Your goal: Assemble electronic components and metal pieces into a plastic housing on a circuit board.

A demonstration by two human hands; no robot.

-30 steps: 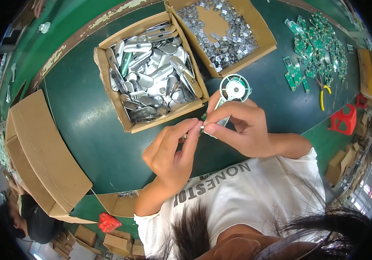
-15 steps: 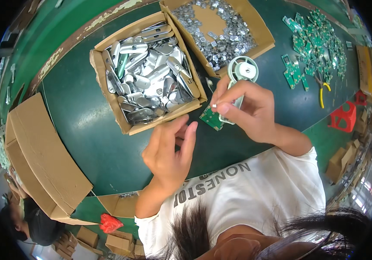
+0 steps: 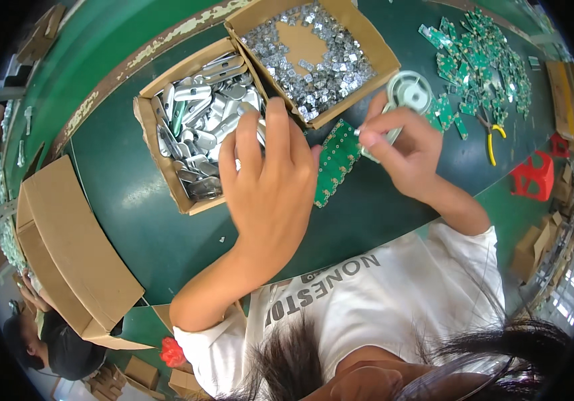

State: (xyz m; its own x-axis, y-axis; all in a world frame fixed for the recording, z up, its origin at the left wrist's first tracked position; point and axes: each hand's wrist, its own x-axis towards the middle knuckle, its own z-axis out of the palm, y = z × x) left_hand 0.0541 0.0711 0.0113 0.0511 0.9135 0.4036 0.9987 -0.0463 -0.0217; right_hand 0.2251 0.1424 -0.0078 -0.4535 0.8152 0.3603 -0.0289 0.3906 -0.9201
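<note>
Pale-green plastic part (image 3: 410,92), its round, rimmed head standing above the knuckles, rests in the grip of a worker's right hand (image 3: 408,150), fingers clamped around its slim shaft. Thumb and forefinger also pinch a small whitish piece (image 3: 357,132), too tiny to identify. Left of those fingertips, a green circuit-board panel (image 3: 335,167) with notched edges lies flat on the smooth, dark table (image 3: 126,187). The left hand (image 3: 270,177), fingers spread apart, reaches over a rough-edged cardboard box (image 3: 150,137) of glossy, round-ended metal plates (image 3: 196,127); whether its fingertips touch them cannot be told. Beyond its fingers, glinting, squarish bits (image 3: 340,80) fill a second carton (image 3: 357,97). Right of the right fingers sit yellow-handled pliers (image 3: 491,146).
</note>
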